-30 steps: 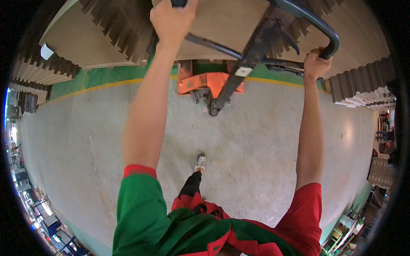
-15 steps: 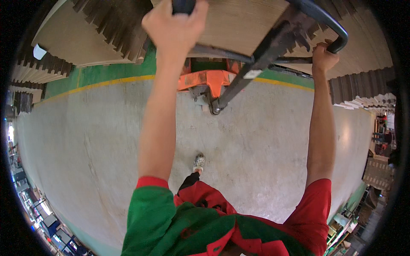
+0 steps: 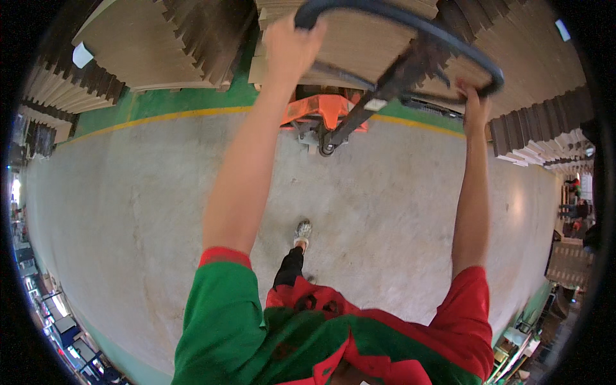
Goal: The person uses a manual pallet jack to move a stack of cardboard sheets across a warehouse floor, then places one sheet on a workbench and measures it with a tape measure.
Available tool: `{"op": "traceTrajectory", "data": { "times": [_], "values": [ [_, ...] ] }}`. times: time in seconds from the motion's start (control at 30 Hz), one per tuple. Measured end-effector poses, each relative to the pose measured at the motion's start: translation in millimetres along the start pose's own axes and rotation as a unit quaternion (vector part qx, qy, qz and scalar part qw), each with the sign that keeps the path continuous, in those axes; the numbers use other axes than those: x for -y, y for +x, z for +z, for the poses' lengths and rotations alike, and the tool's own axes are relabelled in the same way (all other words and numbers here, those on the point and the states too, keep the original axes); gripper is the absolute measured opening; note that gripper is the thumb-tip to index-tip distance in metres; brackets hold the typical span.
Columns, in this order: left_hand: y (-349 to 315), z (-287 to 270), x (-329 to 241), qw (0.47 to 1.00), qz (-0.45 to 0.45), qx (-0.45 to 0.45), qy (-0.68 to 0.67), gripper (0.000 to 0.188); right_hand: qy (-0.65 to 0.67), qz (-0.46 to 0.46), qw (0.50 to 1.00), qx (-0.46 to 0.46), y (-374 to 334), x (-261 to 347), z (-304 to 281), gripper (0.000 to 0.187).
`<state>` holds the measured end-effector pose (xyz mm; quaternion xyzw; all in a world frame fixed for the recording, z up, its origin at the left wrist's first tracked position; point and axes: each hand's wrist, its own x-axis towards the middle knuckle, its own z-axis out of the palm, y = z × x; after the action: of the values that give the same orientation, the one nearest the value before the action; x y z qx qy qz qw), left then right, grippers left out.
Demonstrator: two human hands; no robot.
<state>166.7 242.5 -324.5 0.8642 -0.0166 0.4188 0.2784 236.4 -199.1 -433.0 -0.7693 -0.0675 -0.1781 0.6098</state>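
Note:
Both of my arms stretch forward to the black loop handle of an orange pallet jack. My left hand is closed round the loop's left end. At the loop's lower right corner, my right hand wraps the bar, slightly blurred. A dark steering shaft slants from the loop down to the pivot at the jack's front. The jack's forks are hidden beyond its orange body, where stacked brown cardboard stands.
More stacks of flat cardboard stand at far left and right. A yellow line divides the grey concrete floor from a green strip. My shoe is on the concrete. Shelving shows at the lower left rim.
The handle loop has come lower in view, with my left hand shifting right and my right hand slightly left and down. The jack's body appears a little farther off. Both hands keep their grip.

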Motion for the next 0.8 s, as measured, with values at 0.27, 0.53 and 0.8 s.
{"op": "traceTrajectory", "data": {
  "times": [0.27,0.53,0.8],
  "values": [
    [-415,-295,-154,0.976,-0.092,0.199,-0.018,0.020,-0.182,0.183,0.966,0.010,-514,130,-125,0.037],
    [-333,-279,-218,0.954,-0.002,0.280,0.107,0.030,-0.293,-0.123,0.934,0.165,-410,171,-135,0.022],
    [-538,-320,-248,0.621,-0.097,0.760,0.168,0.031,-0.379,0.035,0.832,0.404,-663,115,-142,0.009]
  ]
}}
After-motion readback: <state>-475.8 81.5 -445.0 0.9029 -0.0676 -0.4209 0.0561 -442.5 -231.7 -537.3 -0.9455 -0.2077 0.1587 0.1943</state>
